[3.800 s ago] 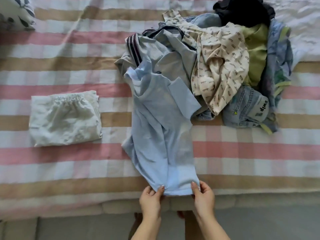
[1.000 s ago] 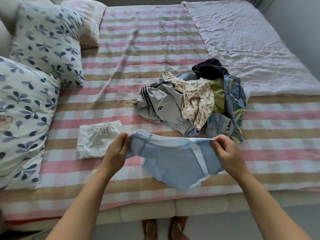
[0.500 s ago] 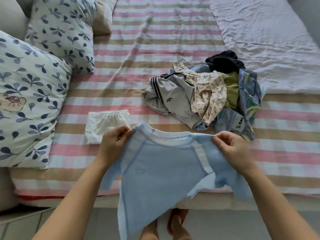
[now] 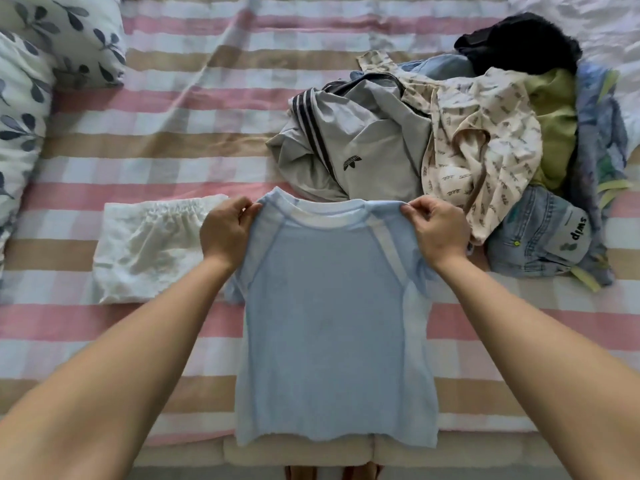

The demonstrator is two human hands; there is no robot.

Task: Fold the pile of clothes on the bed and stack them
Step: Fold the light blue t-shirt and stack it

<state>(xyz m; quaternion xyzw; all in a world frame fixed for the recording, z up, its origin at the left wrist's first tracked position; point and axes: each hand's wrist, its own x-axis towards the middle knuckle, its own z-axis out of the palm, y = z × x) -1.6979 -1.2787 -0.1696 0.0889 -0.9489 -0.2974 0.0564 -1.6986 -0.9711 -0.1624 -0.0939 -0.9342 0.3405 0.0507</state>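
Observation:
A light blue T-shirt hangs spread out in front of me, its hem reaching past the bed's near edge. My left hand pinches its left shoulder and my right hand pinches its right shoulder. Behind it, at the right, lies the unfolded pile: a grey sports top, a cream patterned garment, a green piece, a black piece and denim shorts. A folded white garment lies on the bed to the left of my left hand.
The bed is covered by a pink, tan and white striped sheet. Leaf-print pillows lie at the far left. A pale quilt shows at the top right. The bed's padded near edge runs along the bottom.
The view has tipped down and come closer to the bed. The shirt, bunched a second ago, now hangs flat and spread by its shoulders, held lower over the bed.

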